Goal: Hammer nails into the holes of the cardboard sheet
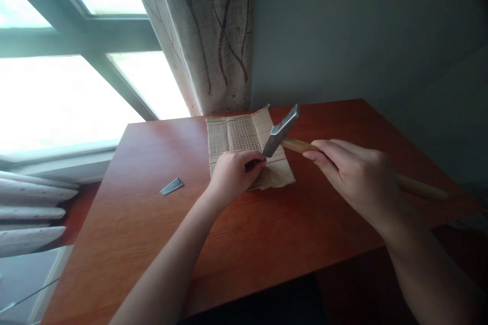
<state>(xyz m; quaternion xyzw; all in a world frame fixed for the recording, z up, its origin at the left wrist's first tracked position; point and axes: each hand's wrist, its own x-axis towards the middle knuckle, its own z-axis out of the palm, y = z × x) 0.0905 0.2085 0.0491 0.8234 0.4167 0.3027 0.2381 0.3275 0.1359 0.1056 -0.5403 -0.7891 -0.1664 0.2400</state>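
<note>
The right hand (354, 172) grips a wooden-handled, grey-headed hammer (282, 129); the left hand (232, 175) pinches a nail (256, 163) on perforated cardboard (236, 134).

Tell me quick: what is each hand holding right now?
Left hand: closed, pinching what looks like a nail on the cardboard.
Right hand: closed around the hammer.
</note>
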